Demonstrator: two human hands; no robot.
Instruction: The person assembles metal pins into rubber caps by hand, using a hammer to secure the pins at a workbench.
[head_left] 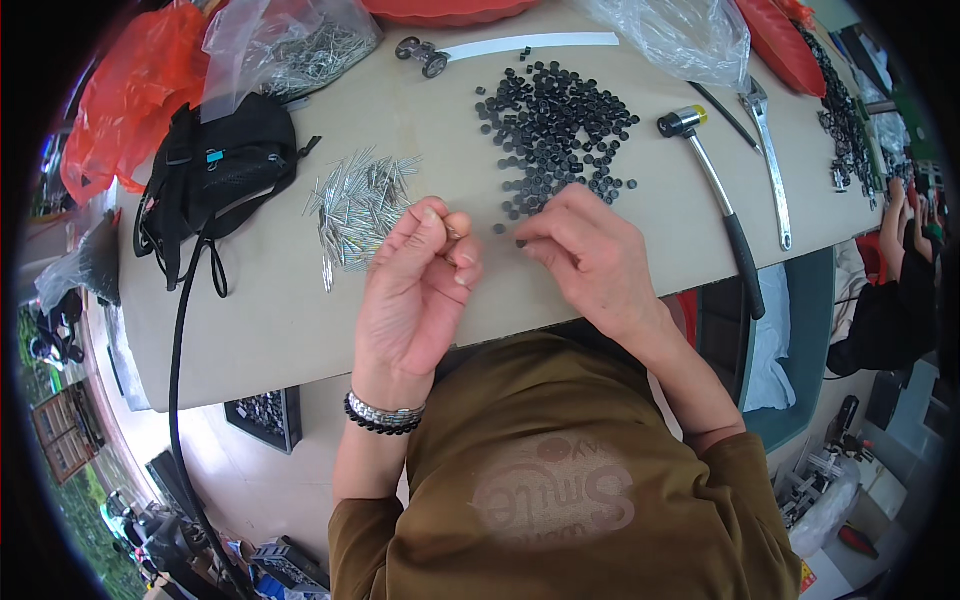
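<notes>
Head view: L hand (pixel 415 275) curled loosely; can't tell if it's gripping anything. R hand (pixel 598 262) pinches 1 small black pc (pixel 521 243) at fingertips, prob. for fine ctrl. 2 piles, metal pins (pixel 362 212) & black pcs (pixel 565 120), sit near hands, prob. for short reach.

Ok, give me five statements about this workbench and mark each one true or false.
1. The bare right hand pinches a small dark piece. True.
2. Thin silver metal pins lie left of the small round black pieces. True.
3. The pins are nearer the right hand. False: they are nearer the bare left hand.
4. The silver-shafted, black-gripped hammer overhangs the beige tabletop. True.
5. The right wrist wears a bracelet. False: the black beaded bracelet is on the left wrist.
</notes>
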